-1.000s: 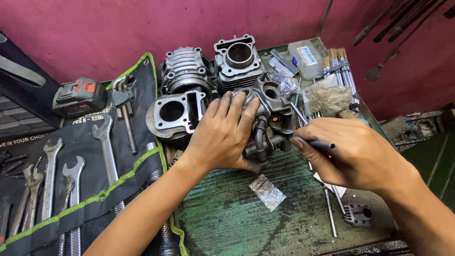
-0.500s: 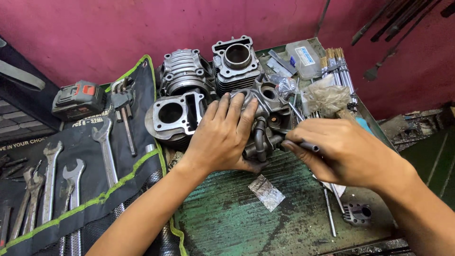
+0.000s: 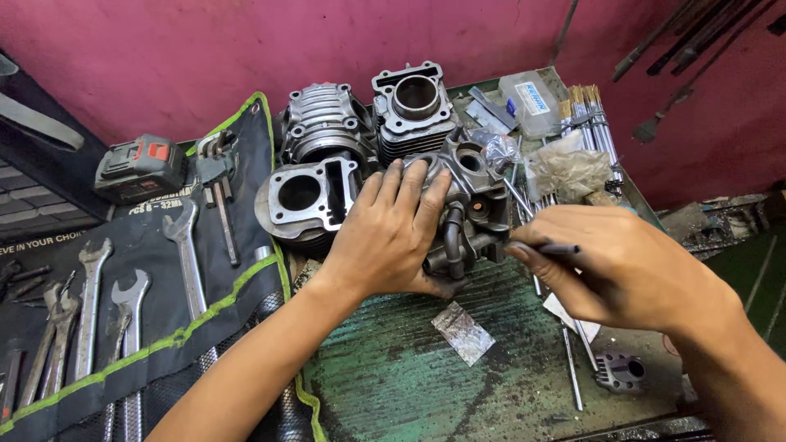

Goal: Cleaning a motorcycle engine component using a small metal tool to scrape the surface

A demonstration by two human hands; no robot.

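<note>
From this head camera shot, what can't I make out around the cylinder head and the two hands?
- Head view: top of the cylinder head, covered by the left hand.
- Head view: the thin dark tool; its rear end is hidden inside the right hand.
- Head view: wrench roll, cut off by left and bottom edges.

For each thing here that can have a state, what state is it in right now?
left hand: flat on the cylinder head, pressing it down.
right hand: pinching a thin dark tool.
thin dark tool: held, tip towards the cylinder head.
cylinder head: resting on the bench, under the left hand.
tool roll: unrolled, spanners in their pockets.
plastic box: lid shut.
</note>
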